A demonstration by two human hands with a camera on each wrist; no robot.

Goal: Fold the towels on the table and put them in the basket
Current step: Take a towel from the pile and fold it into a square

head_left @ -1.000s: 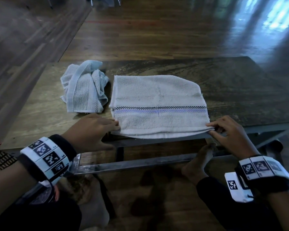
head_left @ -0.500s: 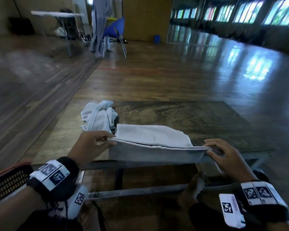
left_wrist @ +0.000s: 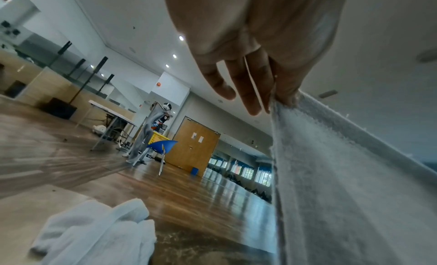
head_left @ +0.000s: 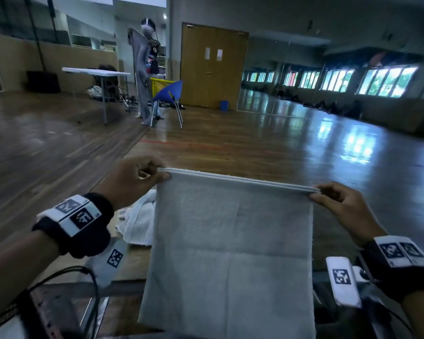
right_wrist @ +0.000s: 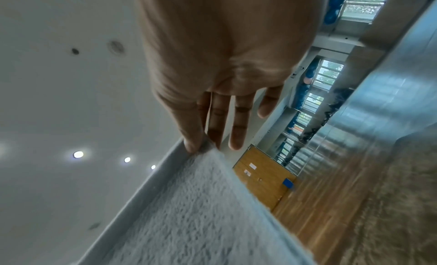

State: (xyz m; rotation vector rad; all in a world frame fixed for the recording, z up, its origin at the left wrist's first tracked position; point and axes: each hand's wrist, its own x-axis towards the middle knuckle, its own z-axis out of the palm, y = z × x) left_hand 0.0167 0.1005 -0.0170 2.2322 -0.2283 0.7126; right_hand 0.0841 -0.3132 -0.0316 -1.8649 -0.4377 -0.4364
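A pale grey folded towel (head_left: pixel 230 241) hangs in the air in front of me, held up by its doubled top edge. My left hand (head_left: pixel 154 173) pinches the top left corner between thumb and fingers. My right hand (head_left: pixel 321 193) pinches the top right corner. The wrist views show each pinch close up: the left hand (left_wrist: pixel 276 99) on the towel (left_wrist: pixel 343 185), the right hand (right_wrist: pixel 201 143) on the towel (right_wrist: pixel 201 213). A second, crumpled white towel (head_left: pixel 140 221) lies on the table behind the left wrist, also low in the left wrist view (left_wrist: pixel 94 231). No basket is in sight near me.
The wooden table (head_left: pixel 132 263) lies below the hanging towel, mostly hidden by it. Far back on the wooden floor stand a blue chair (head_left: pixel 168 94), a white folding table (head_left: pixel 96 70), a yellow crate (head_left: pixel 160 85) and another person (head_left: pixel 145 69) holding up grey cloth.
Both hands have lifted the folded towel off the table by its near edge, so it now hangs upright. The head view has tilted up toward the room.
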